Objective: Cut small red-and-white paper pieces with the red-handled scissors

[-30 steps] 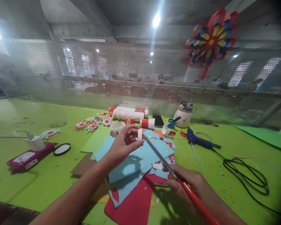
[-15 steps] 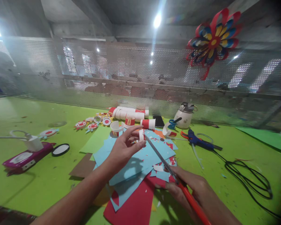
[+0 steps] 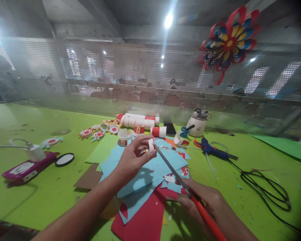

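My left hand (image 3: 131, 158) pinches a small white paper piece (image 3: 151, 144) above a pile of blue paper sheets (image 3: 150, 170) and red paper sheets (image 3: 145, 221). My right hand (image 3: 205, 204) grips red-handled scissors (image 3: 180, 180) whose long blades reach up to the white piece; the tips touch it. Small paper scraps lie on the blue sheets under both hands.
Paper cups (image 3: 125, 135), rolled cups (image 3: 137, 121) and paper rosettes (image 3: 99, 134) lie behind. A white jug (image 3: 198, 123), blue glue gun (image 3: 212, 149) with black cord (image 3: 266, 189), a pink device (image 3: 27, 167), a black-rimmed disc (image 3: 64, 159). Mesh screen (image 3: 150, 87) with a paper flower (image 3: 228, 40) bounds the green table (image 3: 40, 194).
My left hand shifted slightly with the white piece, its fingers spreading a little. The scissors stay at the piece; my right hand has barely moved.
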`<state>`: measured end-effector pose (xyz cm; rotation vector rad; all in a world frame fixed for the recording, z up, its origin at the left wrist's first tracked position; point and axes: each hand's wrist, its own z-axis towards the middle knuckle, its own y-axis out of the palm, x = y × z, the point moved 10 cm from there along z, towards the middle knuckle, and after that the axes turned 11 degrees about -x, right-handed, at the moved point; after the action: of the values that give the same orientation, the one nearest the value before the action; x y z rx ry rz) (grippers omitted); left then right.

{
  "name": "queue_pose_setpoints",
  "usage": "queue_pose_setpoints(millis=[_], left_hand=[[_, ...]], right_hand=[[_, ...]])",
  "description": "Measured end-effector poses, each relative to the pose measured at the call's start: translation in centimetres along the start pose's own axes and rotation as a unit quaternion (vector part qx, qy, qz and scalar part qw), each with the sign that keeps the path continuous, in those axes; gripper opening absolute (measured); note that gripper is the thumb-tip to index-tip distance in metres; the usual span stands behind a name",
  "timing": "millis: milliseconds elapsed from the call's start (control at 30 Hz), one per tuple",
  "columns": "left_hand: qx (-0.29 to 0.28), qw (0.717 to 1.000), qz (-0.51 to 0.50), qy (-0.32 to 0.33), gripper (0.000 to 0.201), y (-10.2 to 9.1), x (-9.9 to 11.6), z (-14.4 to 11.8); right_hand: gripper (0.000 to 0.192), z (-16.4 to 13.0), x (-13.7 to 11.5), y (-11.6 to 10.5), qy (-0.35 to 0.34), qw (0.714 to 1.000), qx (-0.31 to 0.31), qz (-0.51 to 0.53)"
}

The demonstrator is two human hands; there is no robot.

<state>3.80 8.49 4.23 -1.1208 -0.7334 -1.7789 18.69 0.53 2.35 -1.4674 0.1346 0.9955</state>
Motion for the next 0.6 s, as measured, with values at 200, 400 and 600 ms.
queue_pose_setpoints(millis=[200,400,600], left_hand=[[0.004,1.000,0.008,0.000,0.037,-0.05,-0.13,0.00],[0.013,1.000,0.008,0.002,0.039,-0.20,-0.27,-0.03],[0.014,1.000,0.014,-0.005,0.040,-0.27,-0.35,-0.09]], right_hand=[[0.030,-0.15,-0.23,-0.22,-0.007,1.000,0.021,-0.020],[0.029,-0.18,-0.49,-0.11,-0.005,0.999,0.015,-0.033],[0.028,-0.21,-0.46,0.09,-0.002,0.999,0.005,-0.037]])
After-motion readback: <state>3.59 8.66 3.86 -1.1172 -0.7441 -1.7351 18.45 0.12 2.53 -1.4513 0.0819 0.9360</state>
